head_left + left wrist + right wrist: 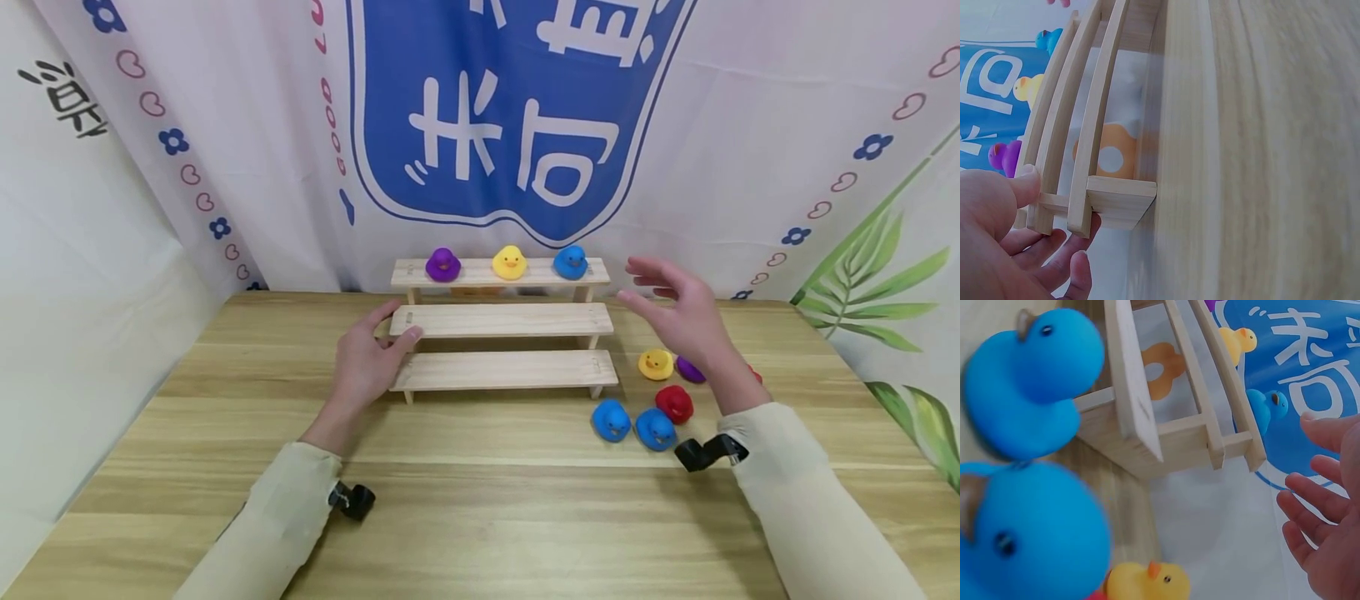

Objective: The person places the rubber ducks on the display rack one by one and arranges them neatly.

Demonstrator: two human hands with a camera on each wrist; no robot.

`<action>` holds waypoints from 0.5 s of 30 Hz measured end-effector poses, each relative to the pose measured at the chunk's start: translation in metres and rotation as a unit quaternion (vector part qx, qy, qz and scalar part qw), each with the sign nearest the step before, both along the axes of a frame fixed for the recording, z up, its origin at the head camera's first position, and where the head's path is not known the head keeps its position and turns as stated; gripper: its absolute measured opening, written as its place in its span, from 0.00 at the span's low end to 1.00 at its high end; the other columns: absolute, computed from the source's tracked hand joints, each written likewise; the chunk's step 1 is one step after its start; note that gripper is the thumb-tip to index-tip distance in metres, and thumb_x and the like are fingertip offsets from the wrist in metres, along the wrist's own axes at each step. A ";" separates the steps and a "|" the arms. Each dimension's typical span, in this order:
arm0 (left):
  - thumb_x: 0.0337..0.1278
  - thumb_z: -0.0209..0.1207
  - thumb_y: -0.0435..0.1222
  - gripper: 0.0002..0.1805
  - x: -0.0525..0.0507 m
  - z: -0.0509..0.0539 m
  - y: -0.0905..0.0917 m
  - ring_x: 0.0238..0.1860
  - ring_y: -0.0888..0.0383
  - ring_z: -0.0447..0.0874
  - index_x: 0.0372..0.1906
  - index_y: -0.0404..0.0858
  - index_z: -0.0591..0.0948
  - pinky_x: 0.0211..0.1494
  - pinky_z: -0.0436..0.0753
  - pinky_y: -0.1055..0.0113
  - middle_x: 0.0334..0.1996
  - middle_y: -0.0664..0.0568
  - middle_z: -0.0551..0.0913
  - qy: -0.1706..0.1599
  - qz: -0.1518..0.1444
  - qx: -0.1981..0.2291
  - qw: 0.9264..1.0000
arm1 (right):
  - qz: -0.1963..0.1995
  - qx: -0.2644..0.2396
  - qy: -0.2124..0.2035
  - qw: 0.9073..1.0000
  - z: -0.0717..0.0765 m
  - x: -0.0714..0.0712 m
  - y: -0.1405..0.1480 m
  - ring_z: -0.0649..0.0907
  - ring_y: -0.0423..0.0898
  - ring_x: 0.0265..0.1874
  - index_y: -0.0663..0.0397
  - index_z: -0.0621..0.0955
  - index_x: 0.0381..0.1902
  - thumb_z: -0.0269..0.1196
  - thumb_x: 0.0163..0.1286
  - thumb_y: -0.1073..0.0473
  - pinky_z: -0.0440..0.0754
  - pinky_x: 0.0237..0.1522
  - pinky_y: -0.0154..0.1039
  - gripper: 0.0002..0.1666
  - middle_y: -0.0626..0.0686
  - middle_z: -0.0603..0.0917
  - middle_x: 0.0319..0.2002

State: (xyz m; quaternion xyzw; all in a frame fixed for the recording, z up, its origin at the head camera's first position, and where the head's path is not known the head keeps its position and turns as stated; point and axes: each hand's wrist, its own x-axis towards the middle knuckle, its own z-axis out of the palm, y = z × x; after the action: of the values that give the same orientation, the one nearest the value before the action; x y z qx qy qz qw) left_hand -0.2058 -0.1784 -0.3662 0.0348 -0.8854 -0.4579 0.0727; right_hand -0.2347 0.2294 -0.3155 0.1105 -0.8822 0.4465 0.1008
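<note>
A three-step wooden display stand point(502, 320) stands on the table. My left hand point(367, 358) grips its left end at the middle step, the thumb on top and the fingers around the end and below, as the left wrist view shows. On the top step sit a purple rubber duck point(443, 265), a yellow rubber duck point(510, 262) and a blue rubber duck point(571, 262), spaced apart. My right hand point(678, 312) hovers off the stand's right end, holding nothing. Its fingers are spread and relaxed in the right wrist view, near the blue duck on the top step.
More rubber ducks lie on the table right of the stand: a yellow one point(656, 364), a red one point(674, 404), two blue ones, and a purple one point(691, 369) partly behind my right forearm. Another red bit shows beyond the wrist. A printed curtain point(262, 167) hangs behind.
</note>
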 end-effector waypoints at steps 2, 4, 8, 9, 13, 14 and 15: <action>0.74 0.65 0.49 0.36 -0.001 0.000 0.000 0.17 0.65 0.69 0.80 0.45 0.70 0.18 0.70 0.70 0.77 0.43 0.74 0.001 -0.001 0.001 1.000 | -0.006 0.002 -0.007 1.000 -0.002 0.003 0.004 0.78 0.57 0.70 0.50 0.74 0.76 0.67 0.77 0.46 0.71 0.75 0.60 0.35 0.56 0.79 0.73; 0.74 0.65 0.49 0.36 -0.001 0.000 0.000 0.17 0.65 0.69 0.80 0.45 0.69 0.19 0.70 0.70 0.77 0.42 0.74 0.002 -0.002 0.001 1.000 | -0.012 0.006 -0.013 1.000 -0.005 0.006 0.008 0.78 0.57 0.70 0.50 0.74 0.76 0.67 0.77 0.45 0.71 0.75 0.61 0.35 0.57 0.79 0.73; 0.74 0.65 0.49 0.36 -0.002 0.000 0.000 0.18 0.64 0.70 0.80 0.46 0.70 0.20 0.71 0.70 0.77 0.43 0.74 0.000 0.001 -0.002 1.000 | -0.020 0.022 -0.007 1.000 -0.011 0.010 0.016 0.79 0.60 0.68 0.52 0.74 0.76 0.66 0.78 0.45 0.72 0.73 0.63 0.35 0.59 0.80 0.72; 0.74 0.64 0.49 0.36 -0.002 0.000 0.000 0.19 0.64 0.71 0.80 0.46 0.69 0.20 0.71 0.70 0.77 0.43 0.74 0.000 0.000 -0.005 1.000 | -0.022 0.027 -0.006 0.999 -0.013 0.011 0.018 0.79 0.60 0.68 0.52 0.74 0.76 0.66 0.78 0.45 0.73 0.72 0.63 0.35 0.60 0.80 0.71; 0.74 0.64 0.49 0.36 -0.001 0.000 -0.001 0.21 0.62 0.75 0.80 0.46 0.69 0.21 0.73 0.70 0.78 0.44 0.73 -0.002 0.002 -0.010 1.000 | -0.034 0.039 -0.014 0.999 -0.018 0.017 0.024 0.80 0.60 0.67 0.54 0.74 0.76 0.65 0.79 0.44 0.73 0.72 0.64 0.35 0.61 0.81 0.70; 0.74 0.64 0.49 0.36 -0.001 0.000 -0.001 0.21 0.62 0.76 0.81 0.46 0.69 0.21 0.74 0.70 0.78 0.44 0.73 -0.002 0.001 -0.010 1.000 | -0.038 0.040 -0.019 0.998 -0.019 0.018 0.025 0.80 0.60 0.67 0.54 0.73 0.76 0.64 0.79 0.44 0.72 0.72 0.64 0.36 0.61 0.81 0.70; 0.74 0.64 0.49 0.36 -0.001 -0.001 -0.001 0.21 0.62 0.76 0.81 0.46 0.69 0.21 0.74 0.70 0.78 0.44 0.73 -0.002 0.000 -0.010 1.000 | -0.041 0.041 -0.026 0.998 -0.020 0.020 0.026 0.79 0.60 0.68 0.54 0.73 0.76 0.64 0.79 0.43 0.72 0.73 0.64 0.36 0.61 0.80 0.70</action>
State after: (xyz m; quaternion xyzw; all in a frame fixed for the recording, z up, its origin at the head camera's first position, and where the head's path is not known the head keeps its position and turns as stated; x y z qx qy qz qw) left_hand -0.2070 -0.1795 -0.3667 0.0354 -0.8903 -0.4485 0.0712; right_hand -0.2148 0.2557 -0.3352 0.0662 -0.9058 0.4083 0.0915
